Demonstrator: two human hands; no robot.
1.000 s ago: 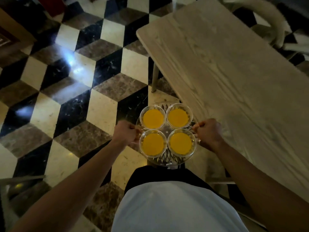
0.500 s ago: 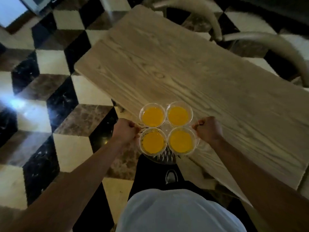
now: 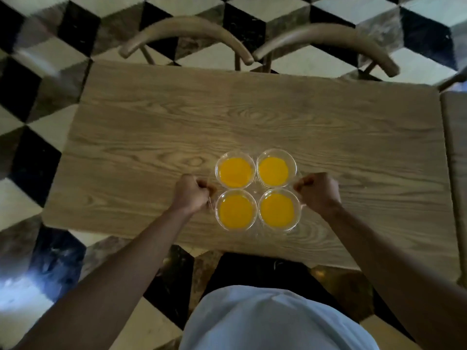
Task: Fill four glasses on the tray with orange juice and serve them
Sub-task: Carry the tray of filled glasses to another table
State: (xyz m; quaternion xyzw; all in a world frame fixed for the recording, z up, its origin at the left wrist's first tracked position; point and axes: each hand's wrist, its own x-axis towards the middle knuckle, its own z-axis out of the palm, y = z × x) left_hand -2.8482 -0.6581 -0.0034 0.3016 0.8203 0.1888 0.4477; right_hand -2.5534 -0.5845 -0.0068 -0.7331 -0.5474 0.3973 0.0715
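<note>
- Four glasses (image 3: pixel 255 189) of orange juice are crowded, rims touching, on a clear tray (image 3: pixel 256 233) over the desk (image 3: pixel 151 137), near its front edge.
- Each side handle is enclosed by a closed grip: left hand (image 3: pixel 190 195), right hand (image 3: pixel 319 190).
- Contact between tray and desk cannot be told.
- Brittle, slippery, brim-full glassware is judged best carried level by both handles.

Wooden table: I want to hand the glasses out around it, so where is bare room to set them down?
The light wooden table is bare left, right and beyond the clear glass tray of four juice-filled glasses, up to the two curved wooden chair backs. Crowded only by the near edge, where both hands flank the tray.
</note>
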